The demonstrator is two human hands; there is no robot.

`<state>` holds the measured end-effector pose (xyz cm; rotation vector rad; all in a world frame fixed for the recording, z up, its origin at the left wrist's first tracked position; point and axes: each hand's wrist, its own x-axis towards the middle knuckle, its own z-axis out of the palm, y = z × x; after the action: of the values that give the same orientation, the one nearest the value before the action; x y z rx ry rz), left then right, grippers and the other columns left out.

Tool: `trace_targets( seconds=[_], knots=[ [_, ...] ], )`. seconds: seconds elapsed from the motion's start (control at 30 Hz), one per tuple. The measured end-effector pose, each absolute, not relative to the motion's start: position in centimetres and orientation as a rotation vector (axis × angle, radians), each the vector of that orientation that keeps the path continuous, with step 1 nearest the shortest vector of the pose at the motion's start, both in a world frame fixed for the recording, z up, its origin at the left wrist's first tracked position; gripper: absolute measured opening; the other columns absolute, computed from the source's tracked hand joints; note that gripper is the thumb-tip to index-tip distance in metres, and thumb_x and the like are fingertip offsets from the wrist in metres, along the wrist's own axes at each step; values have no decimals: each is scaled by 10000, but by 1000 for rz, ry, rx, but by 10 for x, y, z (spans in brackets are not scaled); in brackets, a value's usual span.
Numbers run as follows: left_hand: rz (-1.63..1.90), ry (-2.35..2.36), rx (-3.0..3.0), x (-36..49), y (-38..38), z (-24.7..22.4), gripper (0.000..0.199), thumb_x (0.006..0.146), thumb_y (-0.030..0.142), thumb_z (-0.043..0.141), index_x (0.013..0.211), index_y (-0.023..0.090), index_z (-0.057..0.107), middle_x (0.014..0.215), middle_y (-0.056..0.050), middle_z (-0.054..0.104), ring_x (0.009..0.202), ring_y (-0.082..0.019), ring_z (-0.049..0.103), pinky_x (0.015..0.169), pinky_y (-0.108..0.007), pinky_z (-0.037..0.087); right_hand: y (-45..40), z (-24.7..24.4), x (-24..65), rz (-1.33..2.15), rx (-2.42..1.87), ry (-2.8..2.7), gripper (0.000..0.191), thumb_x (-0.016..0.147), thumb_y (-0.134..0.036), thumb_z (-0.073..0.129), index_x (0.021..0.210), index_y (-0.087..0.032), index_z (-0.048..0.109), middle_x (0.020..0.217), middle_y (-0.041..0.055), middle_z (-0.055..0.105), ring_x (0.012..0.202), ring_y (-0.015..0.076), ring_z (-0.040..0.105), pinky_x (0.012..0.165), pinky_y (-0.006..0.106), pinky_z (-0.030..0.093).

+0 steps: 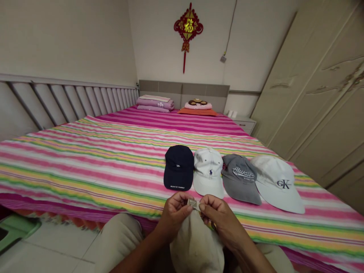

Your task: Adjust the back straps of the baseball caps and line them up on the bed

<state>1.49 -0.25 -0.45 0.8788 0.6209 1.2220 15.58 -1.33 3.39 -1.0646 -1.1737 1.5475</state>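
A beige cap (197, 244) hangs between my hands, over my lap. My left hand (176, 212) pinches the metal buckle (192, 203) at the cap's strap. Just to the right, my right hand (217, 214) is closed on the strap beside the buckle. Beyond them, caps lie in a row on the striped bedspread: a navy cap (178, 167), a white cap with a small dark logo (208, 172), a grey cap (241, 178) with white lettering, and a larger white cap (277, 182) marked CK.
Folded purple bedding (155, 103) and a pink and orange stack (197, 108) lie by the headboard (204, 93). A railing (82, 98) runs along the left, a wardrobe (307, 87) stands on the right, and a green stool (19, 229) is at lower left.
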Motion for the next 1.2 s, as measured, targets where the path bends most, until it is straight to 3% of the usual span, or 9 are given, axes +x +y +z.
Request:
trace_targets(
  seconds=[0.53,0.83,1.2],
  knots=[
    [1196,555,806,10,0,-9,241,595,252,714,780,146,603,656,-6,604,540,-92,524,544,-213,399,-12,36,157,1575,-1071,-1167,258,626,-380,649,651,-164,510,512,-52,447,460,70,339,461,206,232],
    [1145,561,886,8,0,-6,240,600,251,706,789,151,596,641,-8,597,524,-90,516,529,-207,394,-10,26,155,1646,-1031,-1124,227,648,-342,612,615,-169,468,444,-53,466,377,49,286,418,208,166],
    [1104,659,1022,5,-1,1,221,603,260,706,762,146,604,607,13,571,509,-61,469,510,-177,361,-11,33,156,1473,-1121,-1278,224,626,-327,621,585,-167,470,461,-61,424,424,62,321,443,219,223]
  ],
)
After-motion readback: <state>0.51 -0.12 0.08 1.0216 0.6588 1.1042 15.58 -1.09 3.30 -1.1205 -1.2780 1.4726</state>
